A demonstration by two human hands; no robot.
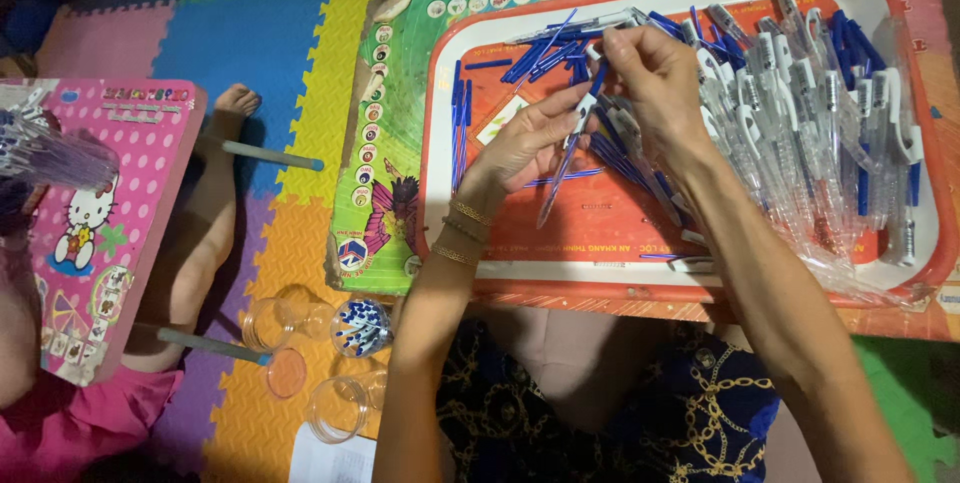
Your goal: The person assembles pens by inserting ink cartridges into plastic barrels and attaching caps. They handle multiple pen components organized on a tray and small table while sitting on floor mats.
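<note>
- Clear pen barrel [562, 168] pinched in left hand [530, 143] over red tray [440, 143]; long axis steep, tip toward the person.
- Blue refill [598, 78] gripped by right hand [655, 83] fingertips, just above the barrel's top end.

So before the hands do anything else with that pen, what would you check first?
1. Left hand has hold of the clear pen barrel: ok.
2. Right hand pinches a blue part at the barrel's upper end: ok; whether it is seated, cannot tell.
3. Loose blue refills lie within the red tray: ok.
4. Pile of pens stays inside the tray: ok.
5. Clear cup of blue caps stands upright on the mat: ok.
</note>
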